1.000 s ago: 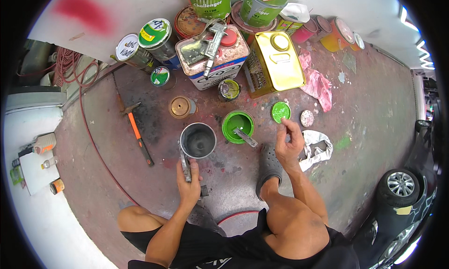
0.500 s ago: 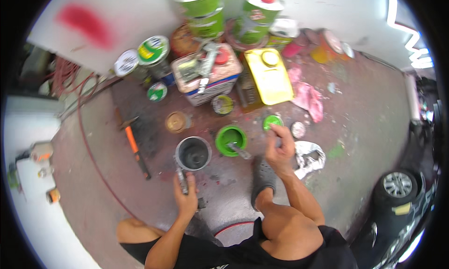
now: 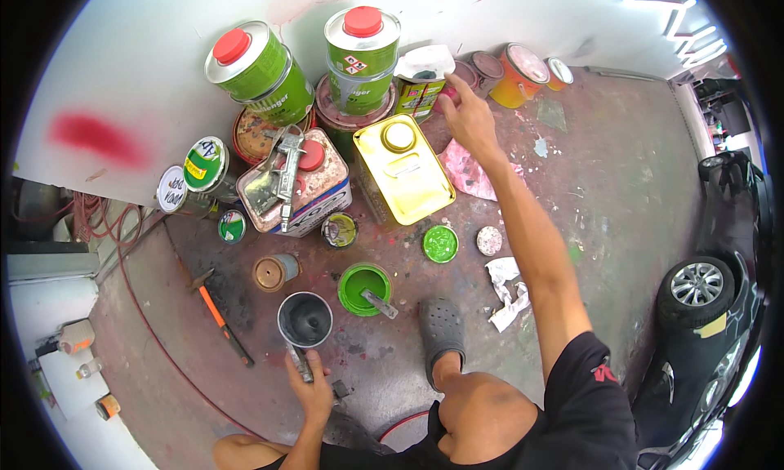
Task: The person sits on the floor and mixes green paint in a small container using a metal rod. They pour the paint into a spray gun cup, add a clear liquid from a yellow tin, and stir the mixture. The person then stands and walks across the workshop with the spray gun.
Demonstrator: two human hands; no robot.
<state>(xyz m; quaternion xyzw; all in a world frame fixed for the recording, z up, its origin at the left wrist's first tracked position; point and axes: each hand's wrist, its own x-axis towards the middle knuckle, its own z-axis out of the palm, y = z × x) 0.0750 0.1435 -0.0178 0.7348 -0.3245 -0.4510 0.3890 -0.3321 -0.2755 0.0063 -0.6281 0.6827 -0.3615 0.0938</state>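
In my left hand (image 3: 312, 388) is a spray gun (image 3: 299, 362) with an open grey cup (image 3: 305, 337), its dark inside seen from above. My right arm stretches far forward. Its hand (image 3: 472, 120) is beside a green can (image 3: 418, 97) with white material (image 3: 426, 62) on top; the fingers look apart, and contact is not clear. A pink container behind that hand is partly hidden. A tub of green paint (image 3: 348, 294) has a stirring stick (image 3: 380, 304) leaning in it. A green-coated lid (image 3: 441, 244) lies on the floor to its right.
Ahead are a yellow can (image 3: 426, 194), a pale rectangular can (image 3: 273, 200) bearing another spray gun (image 3: 289, 172), and stacked green cans (image 3: 359, 66). A hammer (image 3: 222, 319) and hose (image 3: 140, 307) lie left. Crumpled paper (image 3: 508, 294) and a pink cloth (image 3: 478, 176) lie right. A black car (image 3: 690, 364) stands farther right.
My right hand has moved forward from over the green-coated lid to beside the green can. My left hand still holds the spray gun. The whole view has shifted.
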